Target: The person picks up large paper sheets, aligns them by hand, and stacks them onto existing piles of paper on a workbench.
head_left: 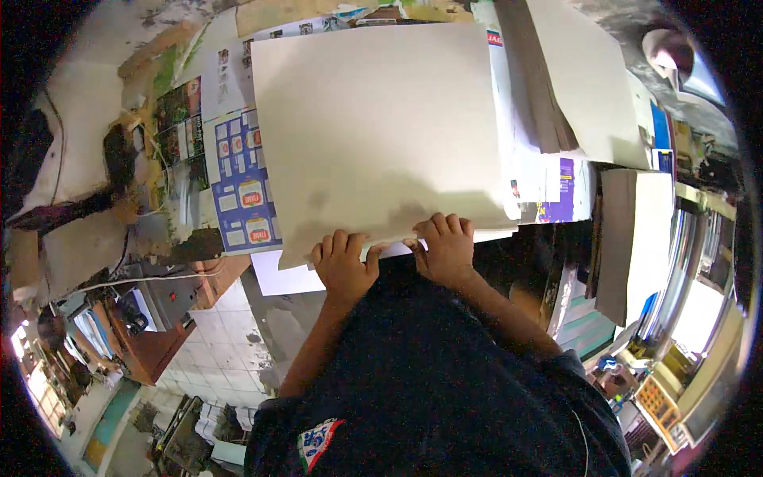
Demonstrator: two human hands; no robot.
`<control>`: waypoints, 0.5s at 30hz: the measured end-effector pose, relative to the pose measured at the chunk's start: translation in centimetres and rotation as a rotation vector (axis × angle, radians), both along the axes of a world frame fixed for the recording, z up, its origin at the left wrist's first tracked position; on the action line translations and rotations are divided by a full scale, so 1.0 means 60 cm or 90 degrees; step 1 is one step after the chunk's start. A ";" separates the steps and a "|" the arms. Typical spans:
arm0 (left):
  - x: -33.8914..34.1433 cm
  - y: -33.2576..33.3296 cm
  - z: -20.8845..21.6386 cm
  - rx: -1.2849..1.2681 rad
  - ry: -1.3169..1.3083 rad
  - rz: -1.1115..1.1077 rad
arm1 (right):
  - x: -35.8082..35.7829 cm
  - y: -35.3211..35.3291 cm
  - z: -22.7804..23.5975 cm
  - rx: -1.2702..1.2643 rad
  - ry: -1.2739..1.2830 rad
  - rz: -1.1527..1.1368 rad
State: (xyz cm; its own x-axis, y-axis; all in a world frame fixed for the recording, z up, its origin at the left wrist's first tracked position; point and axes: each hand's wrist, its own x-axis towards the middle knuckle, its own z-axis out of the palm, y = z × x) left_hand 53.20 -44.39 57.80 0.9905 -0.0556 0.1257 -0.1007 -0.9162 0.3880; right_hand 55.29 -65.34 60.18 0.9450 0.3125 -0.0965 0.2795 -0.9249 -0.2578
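A large cream sheet of board lies flat in front of me on the work table. At its near edge, left of the middle, my left hand has its fingers bent over the top and its thumb at the edge. My right hand grips the same edge a little to the right, thumb turned toward the other hand. Between the two thumbs a narrow pale strip of the edge shows. Under the sheet, a white paper sticks out at the near left, and a blue printed sheet shows along the left side.
A thick stack of large boards stands at the far right, with another stack nearer on the right. Purple printed paper lies beside the cream sheet. A pale cable runs along the left, above a tiled surface.
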 end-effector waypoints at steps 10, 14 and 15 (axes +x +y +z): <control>0.012 0.010 0.051 -0.015 -0.012 -0.024 | 0.013 0.007 0.045 0.052 -0.062 0.003; -0.031 0.027 0.091 -0.065 -0.031 -0.018 | -0.029 -0.017 0.104 0.078 -0.107 -0.050; -0.042 0.044 0.081 -0.072 -0.047 0.049 | -0.033 -0.032 0.115 0.086 -0.104 -0.076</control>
State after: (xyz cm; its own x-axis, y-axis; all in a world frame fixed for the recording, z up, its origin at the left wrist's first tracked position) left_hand 50.69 -41.77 62.65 0.9790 0.0390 0.2001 -0.0641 -0.8729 0.4837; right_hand 53.30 -67.28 67.05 0.9756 0.1976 0.0958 0.2187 -0.9140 -0.3417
